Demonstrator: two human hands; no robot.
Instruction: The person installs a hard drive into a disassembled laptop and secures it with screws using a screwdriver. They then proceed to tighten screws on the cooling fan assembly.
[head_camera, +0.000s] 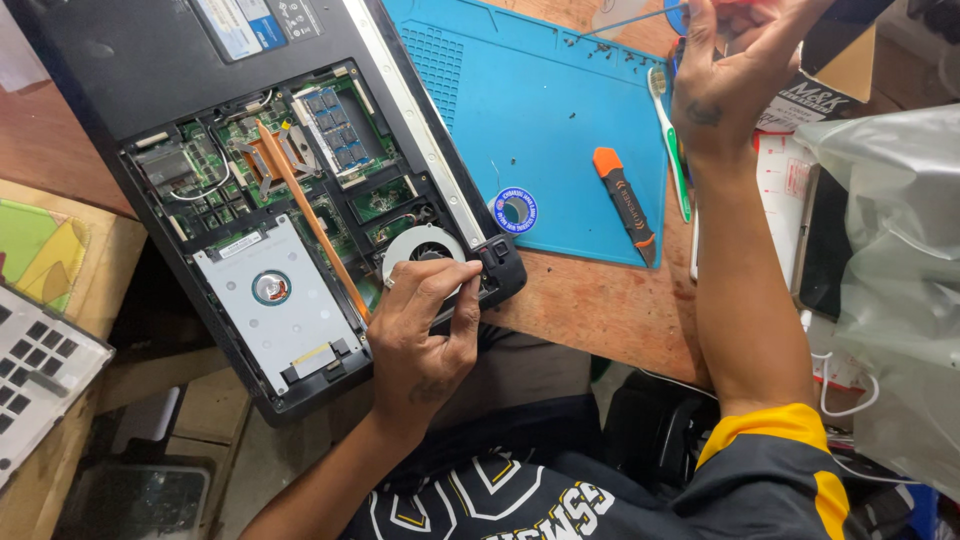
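Wooden bench (600, 310); left hand (425, 330) fingers pinching laptop fan (420, 245), right hand (735, 70) fingers cropped, grip unclear.

Brown wooden worktop (600, 310) carrying an opened black laptop (150, 70) hanging over its near edge, a blue mat (560, 110) just beside it, and a crumpled clear plastic bag (890, 280) on the right side

Matt blue rubbery mat (540, 110), worn wooden table (600, 310)
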